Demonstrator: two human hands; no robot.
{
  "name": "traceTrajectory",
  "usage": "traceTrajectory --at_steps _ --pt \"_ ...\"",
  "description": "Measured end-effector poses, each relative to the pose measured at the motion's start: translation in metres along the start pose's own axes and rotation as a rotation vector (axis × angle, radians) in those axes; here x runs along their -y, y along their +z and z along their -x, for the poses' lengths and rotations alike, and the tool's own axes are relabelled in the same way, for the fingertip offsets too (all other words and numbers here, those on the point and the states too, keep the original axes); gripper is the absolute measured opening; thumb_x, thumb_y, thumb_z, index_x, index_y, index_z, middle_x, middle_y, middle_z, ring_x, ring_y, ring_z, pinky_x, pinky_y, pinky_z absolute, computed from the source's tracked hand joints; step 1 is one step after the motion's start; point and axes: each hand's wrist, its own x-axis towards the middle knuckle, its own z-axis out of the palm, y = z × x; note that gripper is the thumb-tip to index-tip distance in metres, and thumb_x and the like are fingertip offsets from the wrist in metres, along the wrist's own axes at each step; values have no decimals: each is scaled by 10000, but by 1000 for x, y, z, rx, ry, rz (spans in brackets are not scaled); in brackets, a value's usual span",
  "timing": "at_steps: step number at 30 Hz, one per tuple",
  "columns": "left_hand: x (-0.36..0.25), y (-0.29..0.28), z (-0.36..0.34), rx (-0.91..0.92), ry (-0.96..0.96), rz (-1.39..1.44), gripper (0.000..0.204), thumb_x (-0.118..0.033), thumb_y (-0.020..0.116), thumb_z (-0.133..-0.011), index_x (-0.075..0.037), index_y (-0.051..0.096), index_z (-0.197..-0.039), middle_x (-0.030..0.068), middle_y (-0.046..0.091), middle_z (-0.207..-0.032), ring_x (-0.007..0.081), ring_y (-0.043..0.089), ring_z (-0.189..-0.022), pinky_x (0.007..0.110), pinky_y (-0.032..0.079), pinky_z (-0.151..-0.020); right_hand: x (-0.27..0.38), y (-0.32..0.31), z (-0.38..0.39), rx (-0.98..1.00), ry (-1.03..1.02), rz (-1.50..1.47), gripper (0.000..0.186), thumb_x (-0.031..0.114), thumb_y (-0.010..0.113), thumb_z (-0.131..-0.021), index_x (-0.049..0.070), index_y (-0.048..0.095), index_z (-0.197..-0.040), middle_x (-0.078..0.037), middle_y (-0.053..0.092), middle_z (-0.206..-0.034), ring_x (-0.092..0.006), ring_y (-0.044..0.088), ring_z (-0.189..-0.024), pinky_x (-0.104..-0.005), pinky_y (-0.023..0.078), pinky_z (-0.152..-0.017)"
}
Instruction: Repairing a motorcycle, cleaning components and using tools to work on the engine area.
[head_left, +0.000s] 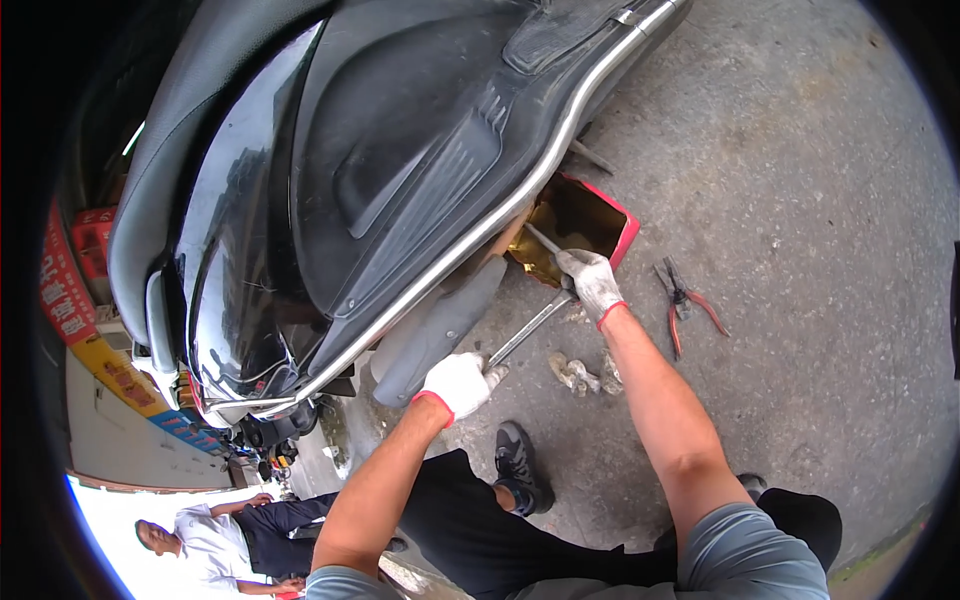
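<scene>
Both my hands wear white work gloves with red cuffs. My left hand is closed around one end of a long silver wrench. The wrench's far end reaches up beside my right hand. That hand is closed on a grey metal rod, which points up and left over a cut-open red tin with a golden inside. Whether the right hand also touches the wrench, I cannot tell. Just left of the tools, a long grey exhaust cover sits under the black scooter.
Red-handled pliers lie spread on the concrete floor at right. Crumpled pale scraps lie below my right hand. A silver rail edges the scooter. Another person is at lower left, near a signboard.
</scene>
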Motion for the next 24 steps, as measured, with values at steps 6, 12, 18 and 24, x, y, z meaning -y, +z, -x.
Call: traceTrajectory --at_steps 6,12,18,24 --pt "-9 27 -3 -27 -132 5 524 -499 509 -885 -3 676 -911 233 669 -882 384 644 -887 454 493 -815 -4 5 0 -54 -27 -2 217 229 642 -889 23 682 -944 30 531 -606 -69 445 -486 -242 332 -456" --pt "-6 42 -6 -172 -114 41 528 -515 517 -869 -15 682 -820 251 649 -800 397 643 -824 464 491 -754 -9 7 -3 -79 -87 78 265 217 653 -870 -23 695 -973 9 580 -659 -74 475 -545 -253 353 -497" --pt "2 55 -10 -215 -88 100 441 -463 526 -859 -52 686 -868 218 659 -804 380 643 -823 455 491 -751 -16 7 -9 -123 -137 155 312 219 652 -866 -53 685 -1014 -74 684 -822 -132 597 -734 -283 464 -656" --pt "7 58 -11 -195 -101 73 402 -451 529 -870 -90 700 -910 179 678 -859 363 648 -850 449 502 -775 -18 10 -10 -146 -114 217 322 221 659 -861 -58 683 -1021 -118 707 -901 -171 637 -836 -293 483 -760"
